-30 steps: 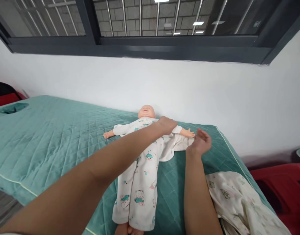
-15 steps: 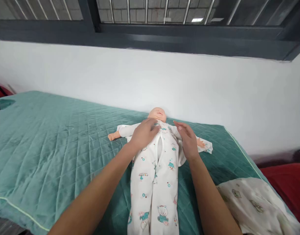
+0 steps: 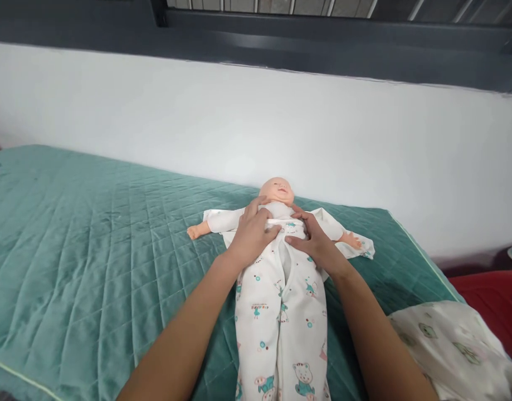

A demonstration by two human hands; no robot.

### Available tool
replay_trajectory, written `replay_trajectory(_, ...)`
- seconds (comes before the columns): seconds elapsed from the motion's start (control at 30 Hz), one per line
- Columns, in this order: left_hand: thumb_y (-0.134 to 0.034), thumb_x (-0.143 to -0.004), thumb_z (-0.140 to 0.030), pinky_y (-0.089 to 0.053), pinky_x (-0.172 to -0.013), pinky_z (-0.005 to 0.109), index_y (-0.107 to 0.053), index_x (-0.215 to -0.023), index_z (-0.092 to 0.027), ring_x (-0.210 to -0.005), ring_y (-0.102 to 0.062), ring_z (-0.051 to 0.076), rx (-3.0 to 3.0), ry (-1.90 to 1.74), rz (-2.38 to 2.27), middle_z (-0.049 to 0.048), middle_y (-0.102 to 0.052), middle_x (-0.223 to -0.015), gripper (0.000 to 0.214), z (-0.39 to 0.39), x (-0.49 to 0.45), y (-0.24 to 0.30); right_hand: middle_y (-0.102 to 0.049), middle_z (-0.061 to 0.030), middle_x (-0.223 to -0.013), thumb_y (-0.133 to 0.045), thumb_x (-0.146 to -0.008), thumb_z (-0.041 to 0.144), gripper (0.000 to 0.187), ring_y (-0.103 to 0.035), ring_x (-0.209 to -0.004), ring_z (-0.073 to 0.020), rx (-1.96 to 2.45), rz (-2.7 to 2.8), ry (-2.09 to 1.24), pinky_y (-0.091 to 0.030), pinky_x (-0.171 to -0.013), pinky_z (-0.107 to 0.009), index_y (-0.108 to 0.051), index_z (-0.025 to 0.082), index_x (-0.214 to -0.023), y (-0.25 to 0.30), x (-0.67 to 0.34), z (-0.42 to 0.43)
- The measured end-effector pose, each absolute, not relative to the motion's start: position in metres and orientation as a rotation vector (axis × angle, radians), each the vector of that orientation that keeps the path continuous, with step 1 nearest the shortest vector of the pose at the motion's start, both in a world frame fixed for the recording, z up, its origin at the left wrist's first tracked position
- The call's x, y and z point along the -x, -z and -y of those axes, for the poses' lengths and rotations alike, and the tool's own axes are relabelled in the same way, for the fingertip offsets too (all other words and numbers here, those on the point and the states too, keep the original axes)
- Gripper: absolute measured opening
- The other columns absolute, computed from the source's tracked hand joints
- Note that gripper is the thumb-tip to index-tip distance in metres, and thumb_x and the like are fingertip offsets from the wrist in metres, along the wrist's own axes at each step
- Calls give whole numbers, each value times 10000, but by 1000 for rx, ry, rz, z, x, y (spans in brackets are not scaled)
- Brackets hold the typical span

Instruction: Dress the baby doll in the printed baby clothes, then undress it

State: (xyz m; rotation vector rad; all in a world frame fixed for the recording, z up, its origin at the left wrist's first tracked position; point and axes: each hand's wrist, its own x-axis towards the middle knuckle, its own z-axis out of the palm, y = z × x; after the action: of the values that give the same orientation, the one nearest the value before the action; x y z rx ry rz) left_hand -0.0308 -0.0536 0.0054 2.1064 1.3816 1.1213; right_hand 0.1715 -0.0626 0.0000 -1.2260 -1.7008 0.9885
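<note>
A baby doll [image 3: 277, 190] lies on its back, head by the wall and arms spread out. Over its legs and belly are white split-crotch baby pants [image 3: 259, 328] with animal prints, their waistband high on the torso. Spread out under its arms is a white printed garment [image 3: 366, 248]. My left hand [image 3: 252, 231] rests open on the left side of the chest and waistband, fingers apart. On the other side, my right hand [image 3: 314, 236] touches the waistband with its thumb and fingers apart. Parts of the waistband are hidden under both hands.
A green quilted cover [image 3: 113, 250] lies beneath the doll. Crumpled white printed cloth [image 3: 452, 345] sits at the lower right, near a red chair [image 3: 485, 295]. Behind the bed rise a white wall [image 3: 197, 122] and a dark window frame [image 3: 281, 44].
The waistband edge sits lower, baring the white chest. My right hand has moved inward onto the pants, and my left hand's fingers have spread. The view has tilted down slightly.
</note>
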Motion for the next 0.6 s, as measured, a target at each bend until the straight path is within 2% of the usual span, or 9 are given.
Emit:
replay_trajectory(0.07,-574,-929,-237,-424,-1070,489,-542,-901,-200,-1378,-433,315,-2335,-1117,-1433,138,-458,-1486,57,60,28,-6,-372,-33,-1605,-754,-795,436,442,-535,-1261,-252,1202,1755,-933,-447,-1046,-422,-522,285,-1140,-2,-170,65)
replay_trajectory(0.13,-545,-926,-191,-455,-973,461,-560,-926,-190,-1242,-511,310,-2530,-1092,-1487,148,-549,-1355,15,66,26,-7,-398,-32,-1588,-726,-816,411,332,-473,-1357,-257,1135,1812,-848,-403,-1102,-426,-528,271,-1043,-4,-169,68)
replay_trajectory(0.23,-557,-891,-143,-440,-844,411,-572,-885,-197,-1028,-563,279,-2719,-1054,-1505,97,-648,-1044,56,70,26,-7,-460,-47,-1544,-710,-826,367,229,-387,-1442,-270,1079,1901,-629,-307,-1184,-472,-525,255,-898,-5,-166,72)
replay_trajectory(0.33,-582,-866,-138,-405,-780,386,-538,-771,-214,-905,-569,252,-2766,-1075,-1506,48,-639,-821,130,72,29,-4,-516,-60,-1498,-701,-852,349,200,-401,-1413,-288,1076,1966,-400,-294,-1182,-519,-534,244,-818,-3,-165,77)
replay_trajectory(0.43,-591,-868,-164,-389,-757,374,-522,-738,-219,-818,-574,230,-2715,-1135,-1558,27,-624,-747,157,75,32,3,-552,-55,-1460,-697,-877,364,228,-407,-1380,-298,1085,2009,-253,-323,-1156,-522,-556,237,-752,-2,-165,83)
replay_trajectory(0.6,-584,-865,-165,-379,-769,364,-555,-766,-216,-795,-604,224,-2617,-1226,-1675,22,-658,-749,115,90,44,20,-553,-47,-1449,-713,-879,363,262,-419,-1330,-307,1108,2014,-138,-360,-1119,-517,-568,229,-707,7,-171,98)
